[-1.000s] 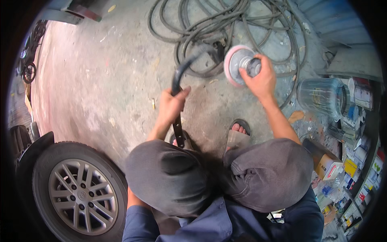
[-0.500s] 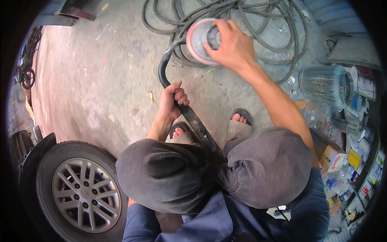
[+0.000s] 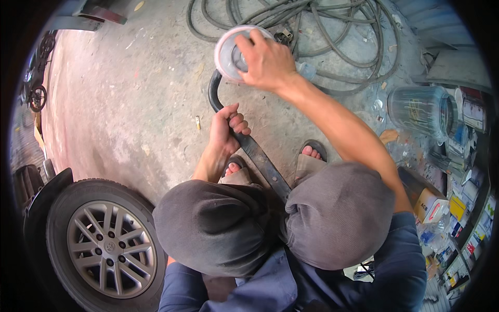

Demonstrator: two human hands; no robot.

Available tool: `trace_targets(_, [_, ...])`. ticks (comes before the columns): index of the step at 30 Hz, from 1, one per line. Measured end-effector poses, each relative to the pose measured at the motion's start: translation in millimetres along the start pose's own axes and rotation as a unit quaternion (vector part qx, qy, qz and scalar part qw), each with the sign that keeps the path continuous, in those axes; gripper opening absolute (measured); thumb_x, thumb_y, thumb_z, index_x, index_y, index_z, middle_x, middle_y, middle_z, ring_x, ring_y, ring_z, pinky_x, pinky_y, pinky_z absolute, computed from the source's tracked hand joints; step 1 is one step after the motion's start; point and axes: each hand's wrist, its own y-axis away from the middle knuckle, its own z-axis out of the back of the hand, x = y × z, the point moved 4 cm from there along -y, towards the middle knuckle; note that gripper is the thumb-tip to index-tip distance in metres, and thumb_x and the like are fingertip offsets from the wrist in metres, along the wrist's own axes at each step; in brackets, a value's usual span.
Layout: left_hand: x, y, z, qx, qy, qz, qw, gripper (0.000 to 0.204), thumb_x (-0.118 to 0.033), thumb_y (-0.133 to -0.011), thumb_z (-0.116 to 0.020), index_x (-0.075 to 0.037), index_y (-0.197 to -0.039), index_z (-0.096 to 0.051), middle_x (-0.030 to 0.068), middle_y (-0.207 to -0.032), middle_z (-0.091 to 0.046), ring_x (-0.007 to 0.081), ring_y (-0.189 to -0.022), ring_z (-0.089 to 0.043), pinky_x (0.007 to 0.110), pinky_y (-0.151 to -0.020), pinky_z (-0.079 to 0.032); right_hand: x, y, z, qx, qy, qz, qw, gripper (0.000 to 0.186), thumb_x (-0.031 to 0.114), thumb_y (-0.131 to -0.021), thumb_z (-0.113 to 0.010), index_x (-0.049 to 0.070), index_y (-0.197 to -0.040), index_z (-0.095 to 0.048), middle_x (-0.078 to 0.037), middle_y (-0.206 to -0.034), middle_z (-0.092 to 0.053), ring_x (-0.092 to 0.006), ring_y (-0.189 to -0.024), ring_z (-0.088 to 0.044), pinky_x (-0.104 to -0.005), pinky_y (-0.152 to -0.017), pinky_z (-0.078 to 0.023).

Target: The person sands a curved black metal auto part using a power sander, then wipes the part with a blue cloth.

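Observation:
My left hand [image 3: 227, 129] is wrapped round a black curved metal bar [image 3: 263, 165]. The bar's flat lower length, with holes in it, runs down between my knees; its upper end bends over and passes behind a round sanding pad [image 3: 225, 56]. This pad is grey with a pinkish rim. My right hand [image 3: 269, 61] grips the knob on its back, fingers curled over it. The pad appears to touch the bar's bent end, though the contact itself is hidden.
A coiled dark hose [image 3: 338, 47] lies on the concrete floor [image 3: 119, 104] ahead. At left lies a wheel with a tyre [image 3: 140, 208]. A clear plastic container [image 3: 416, 112] and a cluttered shelf [image 3: 462, 203] stand at right. My sandalled feet [image 3: 312, 151] are close below.
My right hand has moved left and slightly down with the sanding pad, along the bar's bend. The bar and my left hand have shifted slightly to the right.

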Motion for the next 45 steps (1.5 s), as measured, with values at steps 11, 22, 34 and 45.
trace_targets(11, [-4.0, -3.1, 9.1, 0.021, 0.028, 0.008, 0.999, 0.039, -0.022, -0.097, -0.058, -0.020, -0.066, -0.034, -0.0054, -0.055, -0.030, 0.0122, -0.047, -0.032, 0.031, -0.051, -0.035, 2.6, 7.4, -1.7, -0.087, 0.030, 0.031, 0.995, 0.040, 0.016, -0.074, -0.074, 0.010, -0.109, -0.056, -0.016, -0.098, -0.058, -0.0345, -0.073, -0.069, -0.0452, -0.056, -0.057])
trace_targets(22, [-14.2, -6.8, 17.7, 0.062, 0.048, 0.028, 0.996, 0.043, -0.025, -0.102, -0.054, -0.020, -0.063, -0.035, -0.0072, -0.053, -0.032, 0.0102, -0.047, -0.033, 0.029, -0.050, -0.035, -1.4, 12.5, 21.6, -0.079, 0.072, -0.016, 0.994, 0.051, 0.018, -0.070, -0.081, 0.010, -0.113, -0.055, -0.016, -0.102, -0.056, -0.0335, -0.077, -0.069, -0.0450, -0.061, -0.058])
trace_targets(34, [-8.6, -24.6, 40.9, 0.112, 0.160, 0.109, 0.975, 0.045, -0.030, -0.104, -0.056, -0.019, -0.065, -0.037, -0.0081, -0.058, -0.035, 0.0085, -0.052, -0.036, 0.027, -0.053, -0.036, -43.7, 88.2, 43.6, -0.094, -0.002, -0.158, 0.983, 0.057, 0.022, -0.071, -0.084, 0.016, -0.122, -0.061, -0.012, -0.113, -0.059, -0.0367, -0.095, -0.067, -0.0482, -0.079, -0.056])
trace_targets(45, [-0.3, -38.0, 62.8, 0.001, 0.175, 0.055, 0.983, 0.044, -0.043, -0.102, -0.060, -0.001, -0.098, -0.046, 0.0140, -0.081, -0.056, 0.0278, -0.064, -0.060, 0.043, -0.060, -0.059, -39.8, 162.4, 13.9, 0.036, -0.072, -0.157, 0.984, 0.061, 0.016, -0.069, -0.085, 0.014, -0.125, -0.062, -0.010, -0.114, -0.059, -0.0356, -0.102, -0.066, -0.0461, -0.084, -0.055])
